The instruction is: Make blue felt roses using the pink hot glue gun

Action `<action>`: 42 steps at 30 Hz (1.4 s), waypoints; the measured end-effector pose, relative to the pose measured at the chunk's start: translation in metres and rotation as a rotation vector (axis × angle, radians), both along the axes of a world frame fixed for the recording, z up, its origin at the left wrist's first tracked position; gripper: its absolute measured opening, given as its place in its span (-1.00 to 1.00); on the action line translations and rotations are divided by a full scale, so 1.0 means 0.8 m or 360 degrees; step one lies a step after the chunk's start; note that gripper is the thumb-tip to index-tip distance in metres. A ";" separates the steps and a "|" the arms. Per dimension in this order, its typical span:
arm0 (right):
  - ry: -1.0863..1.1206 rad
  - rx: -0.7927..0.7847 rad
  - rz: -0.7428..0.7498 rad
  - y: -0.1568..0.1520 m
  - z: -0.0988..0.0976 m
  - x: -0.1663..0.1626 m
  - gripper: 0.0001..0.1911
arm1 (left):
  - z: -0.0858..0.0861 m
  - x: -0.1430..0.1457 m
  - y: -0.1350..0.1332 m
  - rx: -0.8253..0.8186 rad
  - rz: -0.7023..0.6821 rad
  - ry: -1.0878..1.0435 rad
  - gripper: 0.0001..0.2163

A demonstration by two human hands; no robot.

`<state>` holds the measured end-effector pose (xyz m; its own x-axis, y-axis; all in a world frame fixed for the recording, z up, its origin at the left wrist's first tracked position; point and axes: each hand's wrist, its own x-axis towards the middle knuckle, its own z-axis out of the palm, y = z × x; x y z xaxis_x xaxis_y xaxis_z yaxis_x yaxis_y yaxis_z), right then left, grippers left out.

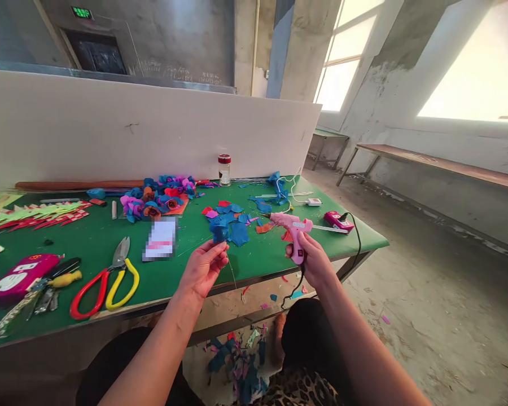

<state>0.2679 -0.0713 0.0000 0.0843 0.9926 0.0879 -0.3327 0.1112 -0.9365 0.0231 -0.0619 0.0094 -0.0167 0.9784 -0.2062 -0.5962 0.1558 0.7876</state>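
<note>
My left hand [204,266] pinches a blue paper flower [219,228] at its base, with a thin stem pointing down below the fingers. In my right hand [314,258] is a pink hot glue gun [295,226], its nozzle turned left toward the flower but apart from it. A glue stick [328,229] pokes out of the gun's back end, and a black cord drops from its handle. Blue paper pieces [239,233] lie just behind and beside the flower, among red, purple and orange scraps. An orange scrap [262,229] rests near the nozzle.
Finished-looking paper flowers [156,197] are heaped at the back left. Scissors with red and yellow handles [110,279], a pink box-shaped object [21,276] and a jar [224,169] stand on the green table [186,287]. A white board [152,129] rises behind. Scraps litter the floor.
</note>
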 end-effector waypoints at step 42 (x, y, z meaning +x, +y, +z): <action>0.0097 0.0089 0.0099 -0.009 0.012 -0.150 -0.71 | 0.008 0.011 -0.007 0.0267 0.0069 0.0298 -0.68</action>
<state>0.1479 -0.0782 0.0093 0.0293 0.9897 0.1398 -0.3968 0.1399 -0.9072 0.0321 -0.0675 0.0161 -0.0819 0.9962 -0.0302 -0.4406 -0.0090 0.8977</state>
